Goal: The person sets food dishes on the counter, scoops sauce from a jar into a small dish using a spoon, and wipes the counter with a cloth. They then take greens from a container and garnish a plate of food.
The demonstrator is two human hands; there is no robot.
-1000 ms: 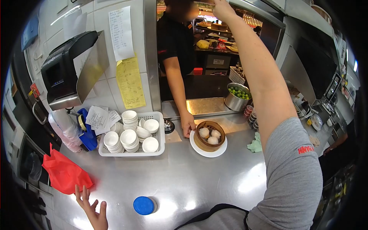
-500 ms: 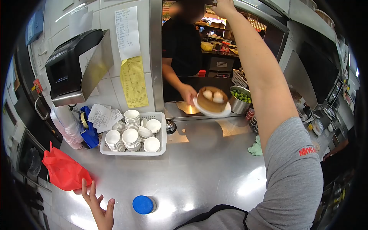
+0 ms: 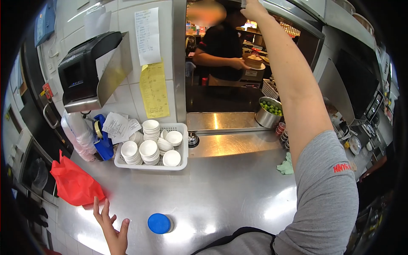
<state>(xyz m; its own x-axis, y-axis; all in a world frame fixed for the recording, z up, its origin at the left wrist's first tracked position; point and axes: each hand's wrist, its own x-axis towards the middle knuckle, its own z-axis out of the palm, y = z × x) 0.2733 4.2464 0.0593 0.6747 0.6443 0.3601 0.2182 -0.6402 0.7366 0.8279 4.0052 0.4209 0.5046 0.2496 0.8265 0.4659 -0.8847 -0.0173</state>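
Observation:
My left hand (image 3: 111, 231) hovers over the near left of the steel counter (image 3: 212, 191), fingers spread and nothing in it. Close to its fingertips is a red bag (image 3: 75, 180). To its right stands a jar with a blue lid (image 3: 160, 223). Stretched up to the top of the serving hatch, my right hand (image 3: 256, 9) has its fingers bent together by the upper frame. A small pale thing shows at the fingertips, cut by the view's edge and too small to name.
Beyond the hatch, a person in black holds a bamboo steamer (image 3: 252, 61) on a plate. A white basket (image 3: 151, 167) of stacked bowls stands by a call bell (image 3: 193, 140). A pot of green limes (image 3: 269, 114) and a green cloth (image 3: 285, 164) are at right.
The person beyond the hatch has drawn the steamer and plate back from the ledge and turned. My right hand stays raised and my left hand stays spread; the view has shifted slightly.

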